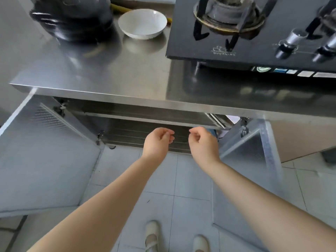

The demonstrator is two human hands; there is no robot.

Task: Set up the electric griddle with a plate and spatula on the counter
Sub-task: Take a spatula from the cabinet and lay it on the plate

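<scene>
A black round electric griddle [72, 17] stands at the back left of the steel counter [112, 70]. Beside it on its right sits a white deep plate [142, 23]. No spatula shows. My left hand [157, 140] and my right hand [201, 142] hang side by side in front of the open cabinet below the counter. Both have loosely curled fingers and hold nothing.
A black gas hob [254, 33] with two silver knobs fills the counter's right side. Both cabinet doors stand swung open, the left door [45, 157] and the right door [249, 153]. Inside are steel shelves [145, 117]. Grey floor tiles and two pale shoes lie below.
</scene>
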